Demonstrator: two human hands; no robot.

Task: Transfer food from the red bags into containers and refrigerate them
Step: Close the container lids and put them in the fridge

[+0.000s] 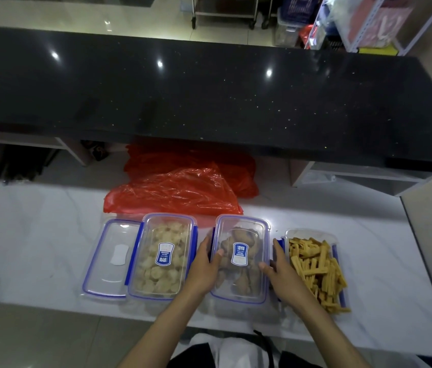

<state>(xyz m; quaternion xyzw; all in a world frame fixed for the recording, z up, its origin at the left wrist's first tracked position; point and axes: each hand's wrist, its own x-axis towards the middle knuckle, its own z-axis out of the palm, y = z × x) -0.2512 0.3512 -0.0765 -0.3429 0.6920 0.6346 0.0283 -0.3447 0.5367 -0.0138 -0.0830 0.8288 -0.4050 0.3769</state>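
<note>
Three clear containers with blue clips stand in a row on the white counter (37, 235). The left container (163, 257) is lidded and holds pale round pieces. The middle container (241, 258) has its lid on over brown pieces. My left hand (205, 266) grips its left side, thumb on the lid. My right hand (278, 272) holds its right side, thumb on the lid's edge. The right container (315, 269) is uncovered and heaped with yellow sticks. A loose lid (111, 258) lies at the far left. Crumpled red bags (175, 192) lie flat behind the containers.
A black raised countertop (209, 96) runs across behind the white counter, with shelf space beneath it. Beyond it are a tiled floor, a metal trolley (225, 11) and shelving with crates (342, 22) at the back right.
</note>
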